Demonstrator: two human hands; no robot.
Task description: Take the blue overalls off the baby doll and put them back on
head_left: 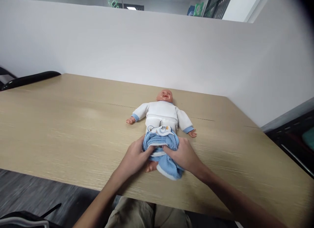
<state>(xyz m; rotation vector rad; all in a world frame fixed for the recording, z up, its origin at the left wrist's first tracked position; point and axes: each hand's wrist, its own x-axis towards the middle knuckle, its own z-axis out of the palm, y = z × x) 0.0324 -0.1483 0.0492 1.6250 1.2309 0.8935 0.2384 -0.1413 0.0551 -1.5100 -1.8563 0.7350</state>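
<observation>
A baby doll (162, 110) lies on its back on the table, head toward the wall, in a white top with blue cuffs. Bunched around its lower legs is a blue terry garment, seemingly baby trousers (171, 167), with white trim and a printed animal face. My left hand (137, 152) grips the left side of the cloth, thumb over its edge. On the opposite side, my right hand (185, 154) holds it the same way. One bare doll foot (150, 166) shows below the cloth; the other foot is hidden.
The wooden table (73, 129) meets a white partition wall (134, 47) at the back. A black chair part (31, 79) stands at the left edge. Dark objects (294, 136) stand beyond the right edge. My lap (147, 213) is at the front edge.
</observation>
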